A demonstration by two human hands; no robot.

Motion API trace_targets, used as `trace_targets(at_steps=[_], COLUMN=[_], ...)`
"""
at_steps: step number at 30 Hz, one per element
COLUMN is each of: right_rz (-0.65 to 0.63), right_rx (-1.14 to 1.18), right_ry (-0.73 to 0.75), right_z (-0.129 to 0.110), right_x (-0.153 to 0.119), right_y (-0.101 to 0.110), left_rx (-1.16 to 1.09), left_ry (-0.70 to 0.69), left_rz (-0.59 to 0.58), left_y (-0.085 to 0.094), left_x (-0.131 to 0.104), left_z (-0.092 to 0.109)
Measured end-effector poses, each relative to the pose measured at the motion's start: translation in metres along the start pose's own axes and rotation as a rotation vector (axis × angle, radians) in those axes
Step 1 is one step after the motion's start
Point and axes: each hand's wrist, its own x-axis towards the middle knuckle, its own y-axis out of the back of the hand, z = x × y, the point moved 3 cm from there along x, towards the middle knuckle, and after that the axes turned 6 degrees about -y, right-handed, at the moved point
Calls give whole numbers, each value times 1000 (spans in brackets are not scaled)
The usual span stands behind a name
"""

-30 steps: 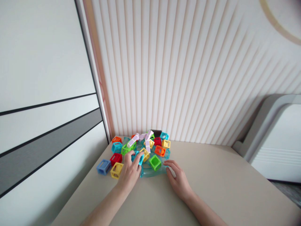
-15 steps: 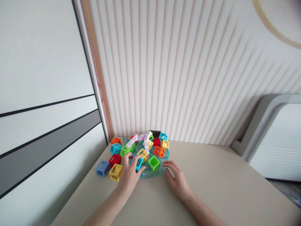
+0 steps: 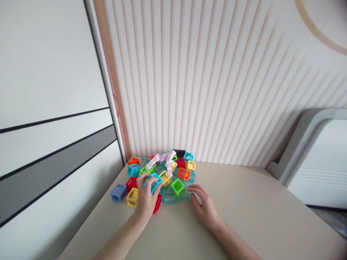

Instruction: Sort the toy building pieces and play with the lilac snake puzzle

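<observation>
I am watching my left hand [image 3: 146, 202] pinching a hollow cyan plastic cube frame [image 3: 152, 181] between thumb and fingers, lifted just above the pile, with a red plastic cube frame [image 3: 157, 204] tucked under the thumb side of the palm at 4 o'clock from the knuckles. My right hand [image 3: 204, 206] is lying loosely open on the smooth beige tabletop [image 3: 257, 216], holding nothing, its fingertips touching the rim of the clear teal plastic tray [image 3: 173, 198], which has curved moulded channels.

I am counting the loose open-sided cubes around the tray: three yellow ones that I can make out, the nearest [image 3: 132, 197] at 9 o'clock from my left hand; one blue [image 3: 118, 192] further out at 9 o'clock; two green, the clearer one [image 3: 178, 187] at 11 o'clock from my right hand; two orange, one [image 3: 183, 173] beyond the green. More are overlapping at the back, so I cannot tell the full total. A chain of pale lilac blocks [image 3: 162, 160] is draping over the heap at 12 o'clock, against the ribbed wall panel [image 3: 217, 90].
</observation>
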Motion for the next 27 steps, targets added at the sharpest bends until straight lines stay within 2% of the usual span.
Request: trace_targets(at_steps=[6,9,11,16,21,24,27], right_rz=[40,140,218,248,210,173,135], right_rx=[23,31,0,-93,-142,-143,-130], right_ry=[3,-31,-121,-347,-528,-594,-603], right_z=[-5,-1,6,38,72,84,89], right_x=[-1,3,13,73,138,160,171], right_y=[2,7,14,27,22,13,3], left_rx=[-43,-114,-187,-370,-470,-516,-559], left_ry=[-66,-117,-171,-300,-326,-342,-351], left_rz=[103,132,130,34,-56,-110,-154], left_y=[11,13,14,9,5,3,0], left_x=[6,1,-4,-17,-23,-26,-30], left_z=[4,9,14,32,44,47,48])
